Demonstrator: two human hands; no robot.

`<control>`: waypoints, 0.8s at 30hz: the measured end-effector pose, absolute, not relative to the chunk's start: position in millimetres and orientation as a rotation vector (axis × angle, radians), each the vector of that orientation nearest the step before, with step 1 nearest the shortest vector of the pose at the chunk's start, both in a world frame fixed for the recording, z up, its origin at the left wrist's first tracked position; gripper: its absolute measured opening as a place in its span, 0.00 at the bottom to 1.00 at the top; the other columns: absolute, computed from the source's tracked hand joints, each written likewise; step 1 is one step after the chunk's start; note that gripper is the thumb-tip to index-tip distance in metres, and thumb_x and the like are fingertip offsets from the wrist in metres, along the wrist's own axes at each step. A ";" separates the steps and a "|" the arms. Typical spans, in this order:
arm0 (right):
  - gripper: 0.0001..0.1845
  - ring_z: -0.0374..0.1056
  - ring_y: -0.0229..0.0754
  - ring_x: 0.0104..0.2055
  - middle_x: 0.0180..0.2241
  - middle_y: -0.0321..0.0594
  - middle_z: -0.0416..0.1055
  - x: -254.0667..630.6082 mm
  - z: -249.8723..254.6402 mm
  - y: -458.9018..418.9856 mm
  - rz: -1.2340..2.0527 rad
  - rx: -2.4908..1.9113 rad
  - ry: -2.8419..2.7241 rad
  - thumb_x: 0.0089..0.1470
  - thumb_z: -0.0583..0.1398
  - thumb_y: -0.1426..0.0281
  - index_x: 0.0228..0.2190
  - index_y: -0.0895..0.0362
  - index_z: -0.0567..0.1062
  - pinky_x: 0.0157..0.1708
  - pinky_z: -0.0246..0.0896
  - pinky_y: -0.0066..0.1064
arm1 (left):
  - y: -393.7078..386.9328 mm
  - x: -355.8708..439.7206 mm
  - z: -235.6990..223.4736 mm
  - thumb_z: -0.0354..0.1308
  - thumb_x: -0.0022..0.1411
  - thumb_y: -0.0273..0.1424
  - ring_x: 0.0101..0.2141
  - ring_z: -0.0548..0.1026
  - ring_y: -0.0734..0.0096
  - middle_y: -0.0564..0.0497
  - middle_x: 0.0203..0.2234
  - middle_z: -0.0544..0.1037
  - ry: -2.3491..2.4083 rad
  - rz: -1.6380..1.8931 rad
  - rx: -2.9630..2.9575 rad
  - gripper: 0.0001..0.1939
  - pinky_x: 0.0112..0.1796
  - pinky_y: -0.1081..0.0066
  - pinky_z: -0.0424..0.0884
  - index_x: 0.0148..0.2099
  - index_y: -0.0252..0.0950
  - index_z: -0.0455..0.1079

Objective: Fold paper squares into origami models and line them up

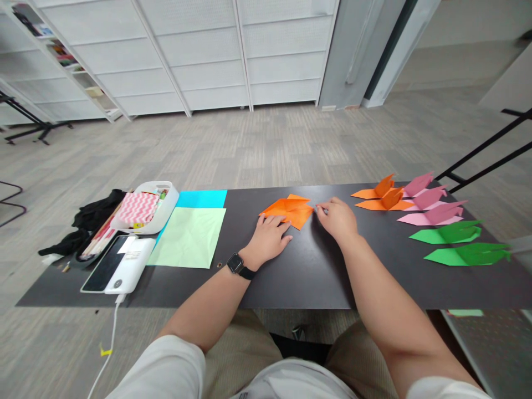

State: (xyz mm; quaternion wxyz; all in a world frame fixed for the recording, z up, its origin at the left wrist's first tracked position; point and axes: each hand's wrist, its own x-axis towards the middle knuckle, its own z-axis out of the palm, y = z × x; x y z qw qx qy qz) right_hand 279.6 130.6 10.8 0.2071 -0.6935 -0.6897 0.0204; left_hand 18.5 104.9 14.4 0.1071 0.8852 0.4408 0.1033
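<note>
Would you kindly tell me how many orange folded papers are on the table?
3: one orange folded paper touched by the left hand, two right of the right hand, the nearer one partly covering the farther one.

Orange folded paper; dark grey tabletop; pink-and-white zigzag pouch.

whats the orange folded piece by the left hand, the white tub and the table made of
The orange folded piece looks like matte paper, with thin edges and sharp creases. The white tub seems smooth plastic, going by its rounded walls. The table has a dark top with a soft sheen, perhaps laminate or coated metal; the look leaves that open.
</note>
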 end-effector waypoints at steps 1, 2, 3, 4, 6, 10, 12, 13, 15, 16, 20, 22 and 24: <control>0.16 0.75 0.50 0.43 0.40 0.48 0.79 277.0 12.6 129.6 0.095 -1.845 -1.980 0.67 0.58 0.66 0.42 0.53 0.88 0.44 0.69 0.40 | 104.7 18.9 13.9 0.57 0.75 0.42 0.67 0.67 0.50 0.43 0.68 0.71 1.289 0.308 2.608 0.24 0.70 0.39 0.51 0.68 0.43 0.70; 0.16 0.75 0.49 0.43 0.41 0.47 0.79 273.6 13.8 128.3 0.144 -1.741 -2.055 0.67 0.58 0.67 0.42 0.53 0.88 0.46 0.69 0.39 | 104.5 19.4 13.1 0.56 0.75 0.42 0.68 0.66 0.51 0.43 0.69 0.70 1.279 0.312 2.610 0.25 0.71 0.38 0.50 0.70 0.43 0.68; 0.16 0.75 0.48 0.44 0.41 0.45 0.80 269.5 14.3 126.9 0.200 -1.634 -2.131 0.67 0.58 0.68 0.42 0.52 0.88 0.47 0.70 0.38 | 104.3 19.9 12.2 0.56 0.76 0.42 0.68 0.66 0.51 0.42 0.70 0.69 1.272 0.313 2.612 0.27 0.71 0.38 0.48 0.71 0.43 0.66; 0.16 0.75 0.47 0.44 0.41 0.44 0.80 265.0 14.0 125.4 0.253 -1.539 -2.199 0.68 0.58 0.68 0.43 0.51 0.87 0.48 0.70 0.38 | 104.2 20.3 11.1 0.55 0.76 0.43 0.69 0.65 0.51 0.42 0.70 0.69 1.266 0.313 2.613 0.27 0.72 0.37 0.46 0.72 0.43 0.64; 0.16 0.75 0.46 0.44 0.41 0.44 0.80 256.1 11.5 123.0 0.330 -1.429 -2.284 0.68 0.58 0.68 0.44 0.51 0.87 0.49 0.70 0.38 | 103.8 21.1 9.1 0.55 0.76 0.43 0.69 0.65 0.51 0.42 0.70 0.68 1.253 0.308 2.618 0.28 0.72 0.37 0.42 0.73 0.43 0.64; 0.15 0.74 0.47 0.47 0.43 0.44 0.79 245.0 3.4 122.1 0.371 -1.369 -2.322 0.67 0.60 0.69 0.48 0.50 0.86 0.51 0.70 0.40 | 102.7 22.4 8.9 0.57 0.75 0.44 0.68 0.65 0.50 0.42 0.69 0.69 1.243 0.316 2.657 0.25 0.72 0.37 0.43 0.69 0.44 0.69; 0.15 0.74 0.48 0.48 0.43 0.45 0.78 243.4 0.5 123.2 0.357 -1.359 -2.329 0.67 0.60 0.70 0.47 0.50 0.87 0.54 0.69 0.42 | 102.1 22.7 11.4 0.59 0.73 0.45 0.67 0.64 0.47 0.41 0.67 0.69 1.294 0.334 2.679 0.24 0.72 0.38 0.46 0.67 0.44 0.73; 0.14 0.73 0.48 0.48 0.43 0.45 0.78 243.3 -0.4 123.8 0.352 -1.356 -2.332 0.66 0.61 0.70 0.46 0.50 0.87 0.55 0.69 0.43 | 101.7 22.7 13.0 0.60 0.73 0.45 0.66 0.64 0.46 0.40 0.66 0.70 1.326 0.344 2.683 0.24 0.72 0.39 0.47 0.65 0.44 0.75; 0.14 0.73 0.48 0.48 0.42 0.45 0.78 243.8 -1.3 124.7 0.353 -1.349 -2.334 0.66 0.61 0.70 0.44 0.50 0.88 0.55 0.69 0.44 | 101.1 22.2 16.6 0.60 0.72 0.46 0.64 0.65 0.46 0.40 0.62 0.71 1.383 0.364 2.676 0.23 0.71 0.41 0.50 0.64 0.45 0.77; 0.14 0.73 0.48 0.48 0.42 0.45 0.78 244.1 -1.7 124.9 0.355 -1.345 -2.334 0.66 0.61 0.70 0.45 0.51 0.87 0.54 0.69 0.43 | 101.0 21.7 18.4 0.60 0.72 0.46 0.62 0.66 0.47 0.40 0.59 0.71 1.406 0.372 2.668 0.22 0.70 0.42 0.51 0.63 0.45 0.77; 0.14 0.73 0.48 0.47 0.42 0.45 0.77 245.3 -3.3 125.6 0.350 -1.335 -2.338 0.66 0.62 0.70 0.49 0.52 0.86 0.53 0.69 0.43 | 101.1 19.3 23.6 0.58 0.73 0.45 0.55 0.68 0.49 0.42 0.52 0.72 1.489 0.350 2.617 0.20 0.62 0.45 0.62 0.62 0.49 0.79; 0.15 0.72 0.49 0.47 0.42 0.46 0.76 245.6 -4.3 126.0 0.342 -1.331 -2.351 0.66 0.62 0.69 0.50 0.52 0.86 0.53 0.69 0.43 | 101.2 18.7 24.8 0.58 0.74 0.45 0.52 0.69 0.49 0.41 0.50 0.73 1.527 0.316 2.593 0.19 0.57 0.47 0.66 0.61 0.49 0.79; 0.15 0.72 0.48 0.47 0.42 0.45 0.76 245.7 -4.7 126.5 0.339 -1.322 -2.366 0.66 0.62 0.68 0.50 0.52 0.86 0.53 0.69 0.43 | 101.0 18.8 25.6 0.58 0.74 0.45 0.51 0.70 0.49 0.41 0.48 0.74 1.564 0.286 2.582 0.19 0.53 0.49 0.68 0.60 0.48 0.79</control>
